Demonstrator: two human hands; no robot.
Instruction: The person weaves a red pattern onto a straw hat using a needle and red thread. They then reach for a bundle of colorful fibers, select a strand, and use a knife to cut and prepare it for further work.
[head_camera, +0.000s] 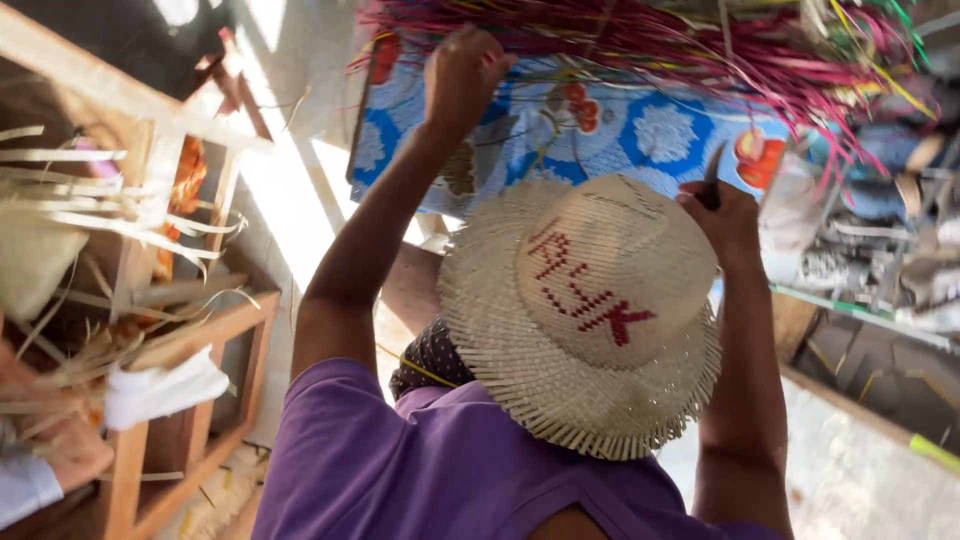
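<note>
A wooden frame (150, 300) stands at the left, with pale dried strips (95, 205) sticking out of it and a white cloth (160, 390) draped over its lower rail. A blue floral cloth (620, 135) lies across the top middle. At the right are grey clutter (870, 250) and a concrete floor (860, 480).
</note>
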